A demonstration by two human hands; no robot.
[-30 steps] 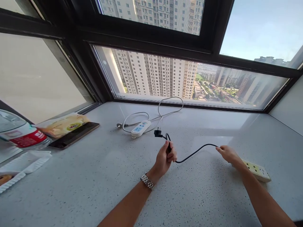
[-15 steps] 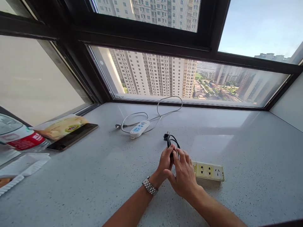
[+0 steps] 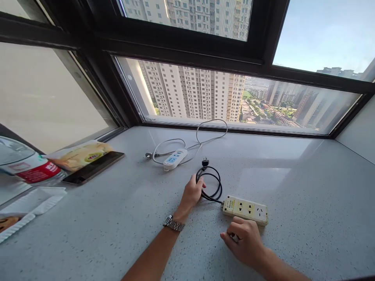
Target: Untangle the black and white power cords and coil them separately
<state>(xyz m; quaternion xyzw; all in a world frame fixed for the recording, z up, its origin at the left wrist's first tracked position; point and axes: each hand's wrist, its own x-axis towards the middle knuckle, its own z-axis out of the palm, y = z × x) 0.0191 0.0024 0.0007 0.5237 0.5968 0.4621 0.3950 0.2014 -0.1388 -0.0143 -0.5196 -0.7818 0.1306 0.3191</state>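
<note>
Cord, black [image 3: 216,186] and gathered into a loose round coil, lies on the speckled pale countertop [image 3: 293,234] near the middle of the view, its plug [image 3: 205,161] at the far side of the loop and its other end running into a cream power strip [image 3: 245,209] that lies flat just right of the coil. The left hand [image 3: 191,194], with a metal watch [image 3: 174,224] on its wrist, rests at the coil's left edge with fingers closed around the loops, pinching them together. The right hand [image 3: 244,242] sits on the counter just in front of the cream strip, close to its near edge, with fingers curled under; whether they pinch anything cannot be told. Further back, a white power strip [image 3: 175,159] with blue sockets lies with its white cable [image 3: 205,134] looping toward the window frame [image 3: 234,130]. Well off to the left are a dark phone [image 3: 93,168] lying flat, a yellow snack packet [image 3: 80,155] partly over it, a plastic bottle [image 3: 26,166] with a red label on its side, and a white wrapper [image 3: 32,201].
</note>
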